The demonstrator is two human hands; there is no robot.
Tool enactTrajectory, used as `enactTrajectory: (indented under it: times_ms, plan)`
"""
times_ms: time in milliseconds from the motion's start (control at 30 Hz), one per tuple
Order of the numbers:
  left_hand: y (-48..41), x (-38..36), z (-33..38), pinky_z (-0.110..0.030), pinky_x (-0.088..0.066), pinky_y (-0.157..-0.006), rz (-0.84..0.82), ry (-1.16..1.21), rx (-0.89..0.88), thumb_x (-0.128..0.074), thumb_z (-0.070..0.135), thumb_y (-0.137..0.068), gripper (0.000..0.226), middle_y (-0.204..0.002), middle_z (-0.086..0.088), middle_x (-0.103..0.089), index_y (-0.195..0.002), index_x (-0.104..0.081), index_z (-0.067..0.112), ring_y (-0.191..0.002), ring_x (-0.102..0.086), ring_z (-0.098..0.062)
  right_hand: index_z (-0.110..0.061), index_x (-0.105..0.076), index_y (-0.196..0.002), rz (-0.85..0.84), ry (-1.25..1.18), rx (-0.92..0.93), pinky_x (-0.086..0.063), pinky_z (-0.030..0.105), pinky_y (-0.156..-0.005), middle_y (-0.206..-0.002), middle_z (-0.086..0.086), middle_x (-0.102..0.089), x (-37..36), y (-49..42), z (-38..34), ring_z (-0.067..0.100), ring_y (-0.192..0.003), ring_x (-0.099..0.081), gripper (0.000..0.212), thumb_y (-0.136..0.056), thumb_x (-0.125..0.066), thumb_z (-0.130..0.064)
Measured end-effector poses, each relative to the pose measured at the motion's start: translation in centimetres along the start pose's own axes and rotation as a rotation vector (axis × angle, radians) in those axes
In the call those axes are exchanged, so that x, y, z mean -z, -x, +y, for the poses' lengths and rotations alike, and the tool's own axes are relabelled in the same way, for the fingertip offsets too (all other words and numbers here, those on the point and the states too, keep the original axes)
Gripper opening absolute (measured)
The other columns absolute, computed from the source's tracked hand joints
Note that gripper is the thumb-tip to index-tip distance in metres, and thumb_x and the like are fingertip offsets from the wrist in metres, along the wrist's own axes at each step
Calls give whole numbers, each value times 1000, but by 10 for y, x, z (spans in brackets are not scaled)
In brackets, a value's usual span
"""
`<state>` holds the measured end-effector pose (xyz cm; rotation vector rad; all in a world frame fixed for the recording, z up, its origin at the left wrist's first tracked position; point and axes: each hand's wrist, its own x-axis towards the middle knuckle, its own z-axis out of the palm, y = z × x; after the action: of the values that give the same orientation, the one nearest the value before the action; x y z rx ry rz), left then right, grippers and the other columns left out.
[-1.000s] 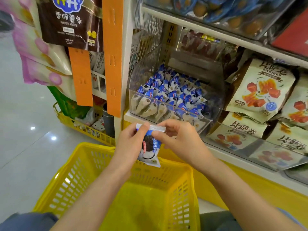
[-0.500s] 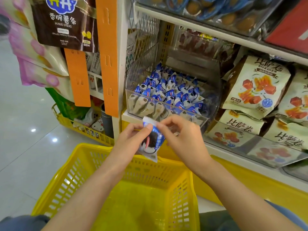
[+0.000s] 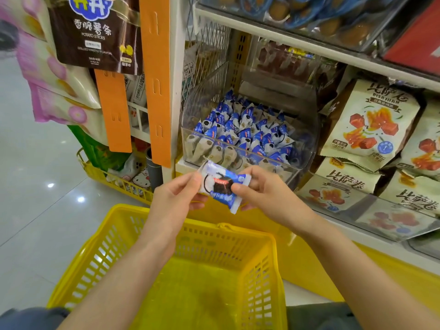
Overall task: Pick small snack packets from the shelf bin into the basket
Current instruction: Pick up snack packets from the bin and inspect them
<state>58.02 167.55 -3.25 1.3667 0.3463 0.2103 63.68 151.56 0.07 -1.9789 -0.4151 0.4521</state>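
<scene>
A small blue-and-white snack packet (image 3: 220,184) with a dark cookie picture is held between both hands, in front of the shelf and above the far rim of the yellow basket (image 3: 133,244). My left hand (image 3: 176,201) pinches its left end. My right hand (image 3: 264,194) pinches its right end with thumb on top. The clear plastic shelf bin (image 3: 307,144) just behind holds several more blue-and-white packets (image 3: 240,129). The basket's bottom looks bare.
Green-white snack bags (image 3: 371,125) lean on the shelf to the right of the bin. An orange hanging strip (image 3: 156,79) and a brown potato-stick bag (image 3: 95,32) hang left. A low yellow wire rack (image 3: 114,182) stands on the tiled floor at left.
The packet has been turned from hanging upright to lying nearly level between both hands, and my hands have drawn slightly apart along its ends.
</scene>
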Motion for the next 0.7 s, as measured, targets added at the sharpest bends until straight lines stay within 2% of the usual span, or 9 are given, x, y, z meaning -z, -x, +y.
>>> enactTrajectory:
  times_ms: [67,133,200,267,333,400,533,633,700]
  plan:
    - [-1,0,-1,-18,-51,-59,18,-21,-3,-51,27,-93,23,-78,4,-73,-82,-71,29,-67,-63,-6,-13,-51,-97,-77,55,-49,-56,26,-66,-95,12,-71,-2,0,5,16,-76,-67,16,-87,-62,-17]
    - [-2,0,-2,-18,-51,-58,24,-83,-33,-51,26,-93,21,-75,5,-72,-83,-69,29,-67,-62,-5,-19,-51,-102,-63,185,-20,-54,30,-75,-103,-2,-67,-6,1,11,15,-90,-64,25,-84,-66,-24]
    - [-3,0,-3,-19,-50,-61,16,-203,-115,-53,22,-92,18,-73,5,-68,-83,-69,26,-64,-59,-5,-27,-49,-109,-11,249,71,-51,23,-83,-109,-13,-59,-10,2,13,6,-101,-57,34,-81,-68,-32]
    - [-2,-1,-2,-16,-45,-62,-23,-318,-199,-56,18,-90,15,-74,5,-65,-83,-68,25,-62,-54,0,-31,-52,-109,56,197,163,-49,17,-82,-104,-15,-60,-14,2,11,-3,-98,-57,31,-82,-66,-35]
    - [2,-3,-3,-10,-42,-58,-66,-353,-222,-58,18,-89,14,-75,6,-65,-82,-67,25,-61,-54,4,-38,-58,-95,139,208,253,-48,11,-71,-86,-19,-63,-16,3,6,-6,-85,-59,13,-83,-64,-34]
    - [4,-4,-3,-8,-41,-56,-78,-357,-227,-58,18,-89,14,-74,6,-65,-81,-68,24,-60,-55,7,-40,-61,-82,200,257,325,-44,7,-62,-74,-22,-63,-16,4,3,-5,-75,-60,10,-83,-65,-31]
    - [3,-4,-2,-17,-46,-59,-104,-287,-162,-58,20,-89,15,-72,4,-67,-79,-69,23,-61,-56,2,-27,-67,-83,258,350,417,-48,13,-63,-77,-16,-62,-18,5,3,0,-76,-59,2,-83,-67,-25]
    - [2,-2,0,-12,-47,-56,-152,-268,-85,-57,24,-89,17,-76,4,-68,-78,-69,26,-68,-59,-1,-20,-68,-89,269,485,495,-52,21,-67,-81,-14,-59,-19,7,4,2,-78,-57,8,-85,-64,-26]
    - [1,-3,0,-12,-48,-57,-152,-254,-62,-57,25,-89,14,-78,5,-68,-81,-68,24,-71,-61,-3,-21,-68,-87,277,401,437,-50,17,-67,-80,-14,-62,-18,8,4,2,-78,-59,7,-85,-63,-26]
